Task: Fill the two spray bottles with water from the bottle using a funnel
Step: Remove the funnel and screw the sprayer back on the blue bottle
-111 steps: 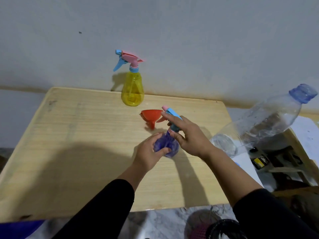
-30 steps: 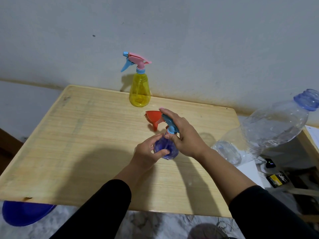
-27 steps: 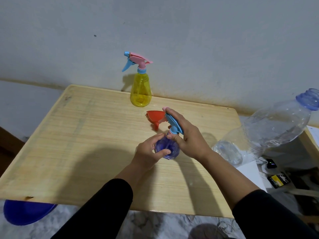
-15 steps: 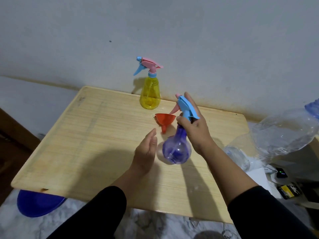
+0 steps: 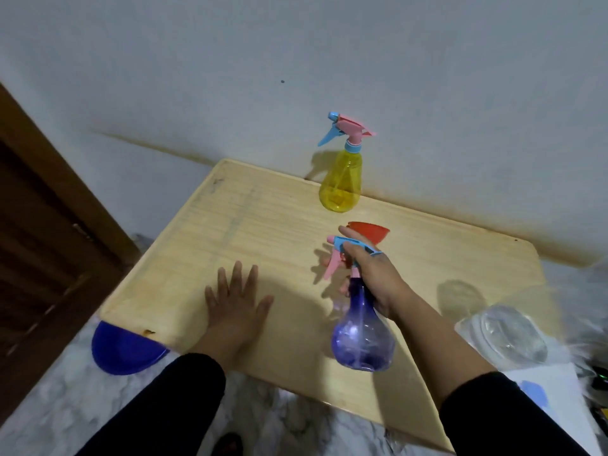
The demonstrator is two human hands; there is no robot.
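- A pale wooden table (image 5: 263,232) stands against a plain grey-white wall (image 5: 329,60); a dark brown wooden door (image 5: 39,225) shows at the left edge, and the floor below is marbled white.
- The yellow spray bottle (image 5: 341,182) stands upright at the far edge of the table, close to the wall, with its pink and blue trigger head on.
- The red funnel (image 5: 371,232) lies on the table nearer the middle, partly hidden behind the fingers of the right hand.
- The right hand (image 5: 371,274) is wrapped around the neck and trigger head of the purple spray bottle (image 5: 362,337) and holds it in the air above the table, round base toward the camera.
- The left hand (image 5: 235,301) is spread flat, fingers wide, over the table's near left part, holding nothing; whether it touches the wood cannot be told.
- The clear water bottle (image 5: 506,330) is blurred at the right edge, beside the table, only its base in view.
- A blue round object (image 5: 121,353) sticks out from under the table's near left corner.
- Both forearms wear black sleeves (image 5: 158,409).
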